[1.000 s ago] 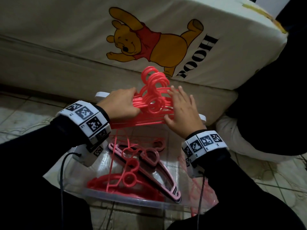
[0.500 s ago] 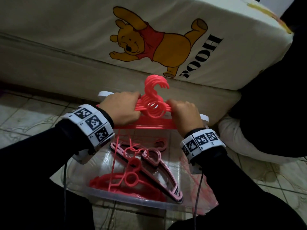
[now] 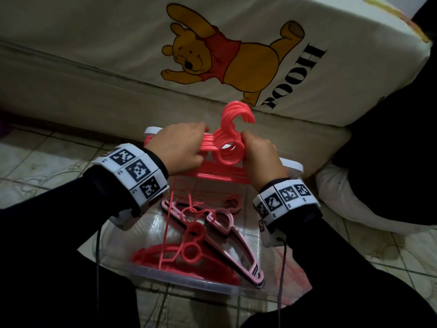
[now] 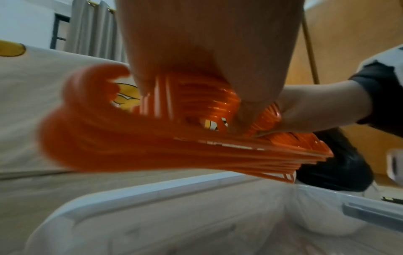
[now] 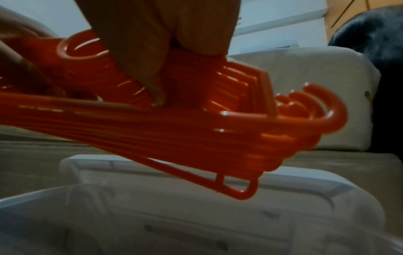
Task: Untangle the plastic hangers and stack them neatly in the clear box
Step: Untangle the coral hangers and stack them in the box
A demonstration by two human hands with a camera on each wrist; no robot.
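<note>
A bundle of several coral-red plastic hangers (image 3: 230,147) is held level above the far end of the clear box (image 3: 189,281), hooks pointing away toward the mattress. My left hand (image 3: 182,147) grips the bundle's left shoulders and my right hand (image 3: 260,155) grips the right side beside the rings. The left wrist view has the stacked hangers (image 4: 152,138) under my left hand's fingers (image 4: 207,51); in the right wrist view the hangers (image 5: 196,131) sit under my right hand's fingers (image 5: 157,43). Inside the box lie red hangers (image 3: 189,252) and pink hangers (image 3: 236,235), crossed over one another.
A cream mattress with a cartoon bear print (image 3: 224,58) stands right behind the box. Tiled floor (image 3: 47,162) spreads to the left. A person in dark clothing (image 3: 390,150) sits at the right. Cables (image 3: 281,268) hang from both wrist bands.
The loose fan of hooks has closed into one aligned bundle. My right hand went from flat fingers on the hangers to a curled grip, and the bundle settled lower over the box.
</note>
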